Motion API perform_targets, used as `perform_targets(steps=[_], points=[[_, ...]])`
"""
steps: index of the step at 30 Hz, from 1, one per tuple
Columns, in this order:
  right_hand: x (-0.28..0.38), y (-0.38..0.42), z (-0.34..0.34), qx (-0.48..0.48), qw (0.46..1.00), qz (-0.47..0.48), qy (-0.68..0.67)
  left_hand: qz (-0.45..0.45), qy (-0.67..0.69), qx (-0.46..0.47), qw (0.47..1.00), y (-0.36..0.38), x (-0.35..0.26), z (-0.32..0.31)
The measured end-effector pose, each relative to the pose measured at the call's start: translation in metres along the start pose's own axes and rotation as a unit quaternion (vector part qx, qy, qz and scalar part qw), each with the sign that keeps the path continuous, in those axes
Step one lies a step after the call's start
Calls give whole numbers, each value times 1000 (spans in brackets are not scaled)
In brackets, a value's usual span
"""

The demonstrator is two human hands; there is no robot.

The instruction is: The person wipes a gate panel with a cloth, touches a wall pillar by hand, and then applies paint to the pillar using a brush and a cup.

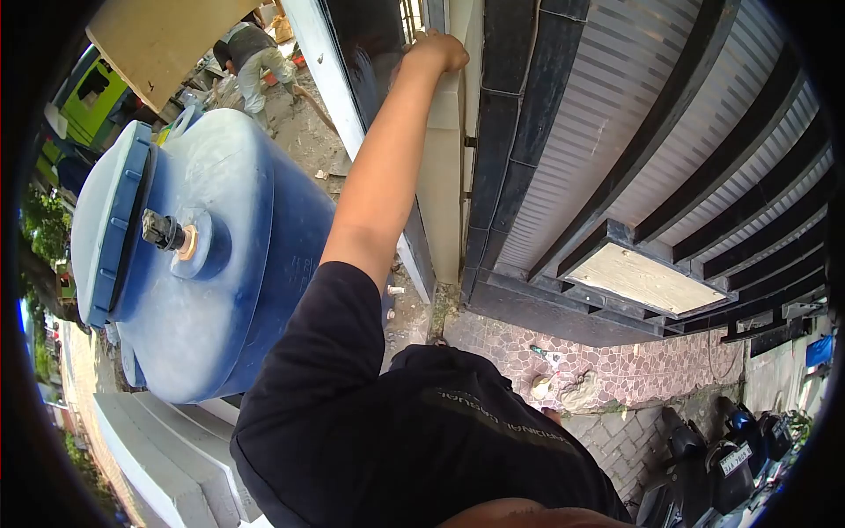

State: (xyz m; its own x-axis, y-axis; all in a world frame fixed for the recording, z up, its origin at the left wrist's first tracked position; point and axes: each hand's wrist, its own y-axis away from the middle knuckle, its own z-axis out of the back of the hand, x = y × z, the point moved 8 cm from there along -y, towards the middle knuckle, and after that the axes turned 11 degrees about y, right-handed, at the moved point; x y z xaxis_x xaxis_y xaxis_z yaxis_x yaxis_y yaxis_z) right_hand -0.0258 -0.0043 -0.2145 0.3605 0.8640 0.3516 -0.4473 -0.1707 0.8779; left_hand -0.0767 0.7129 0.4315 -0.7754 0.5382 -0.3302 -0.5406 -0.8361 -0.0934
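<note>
Pillar edge [444,167]: cream-coloured vertical post between a dark glass panel with white frame [330,79] and the black slatted gate [660,158]. It runs from the top of the view down to the paved ground.

Left hand [436,51]: arm raised straight, fingers curled over the upper part of the pillar edge, closed against it. Knuckles face the camera; fingertips are hidden behind the post, so depth of grip cannot be told. Black short sleeve [326,352] covers the shoulder.

Right hand: not in view.

Surroundings: large blue water tank [229,255] with a grey-blue lid and a black fitting [163,231] on its shoulder, just beside the arm on the left. Below right, patterned paving [634,370], a wooden board set in the gate's lower frame [642,280], parked motorbikes [731,449] at the lower right. Another person [251,57] bends over work in the yard, far off at top.

Judgement on the hold: the view looks steeply down, so the person seems to be well above ground. A sound grip here would want the whole finger length wrapped over the edge, not only the tips, the wrist in line with the forearm, and weight kept close to the post. The pillar face looks smooth; slipping seems the main risk. The tank's curved top would give poor footing.
</note>
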Motion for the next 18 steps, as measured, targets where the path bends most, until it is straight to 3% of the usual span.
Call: perform_targets(steps=[3,7,8,12,14,15,17,18], points=[[6,-2,6,-4,998,45,32,12,23,53,998,-49,31,-37],[8,-16,13,3,993,97,67,20,-9,34,999,-1,8,-9],[-1,-28,15,4,996,60,59,12,-21,-4,1000,1,8,-6],[-1,-60,10,17,998,47,27,39,25,28,999,3,20,-19],[11,-78,1,22,999,47,5,-12,26,-69,997,25,9,2],[19,-85,-5,25,999,48,-4,-9,28,-71,997,38,11,-3],[38,-98,-22,31,998,45,-22,-123,134,-348,920,93,7,17],[39,-104,-28,34,998,44,-32,-176,193,-414,872,120,7,14]])
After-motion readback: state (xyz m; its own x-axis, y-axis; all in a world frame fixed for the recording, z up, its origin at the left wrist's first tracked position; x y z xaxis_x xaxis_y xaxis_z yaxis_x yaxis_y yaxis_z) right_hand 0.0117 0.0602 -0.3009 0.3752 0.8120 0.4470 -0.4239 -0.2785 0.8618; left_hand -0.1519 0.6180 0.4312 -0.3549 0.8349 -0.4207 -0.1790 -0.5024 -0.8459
